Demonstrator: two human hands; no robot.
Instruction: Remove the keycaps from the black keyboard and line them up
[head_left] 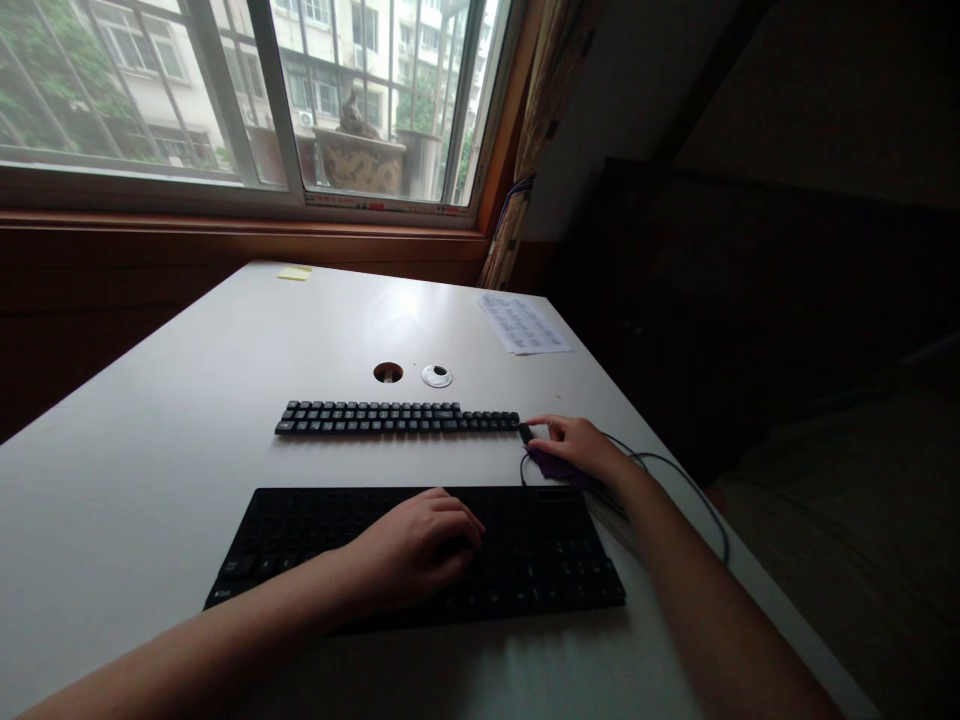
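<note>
A black keyboard (525, 560) lies on the white table, many of its key places bare and some keys left at the edges. My left hand (439, 540) rests over its middle with curled fingers; whatever they hold, if anything, is hidden. Beyond the keyboard, loose black keycaps (375, 420) stand in neat rows. At the right end of these rows, my right hand (574, 442) has thumb and forefinger closed around a dark keycap (526, 433). Under that hand lies a purple cloth (551, 466).
A dark cable (694, 482) loops along the table's right side. Behind the keycaps are a round hole (388, 373) and a silvery ring-shaped cover (437, 376). Printed paper (525, 325) lies at the back right, yellow sticky notes (295, 272) at the back left of the table (150, 450).
</note>
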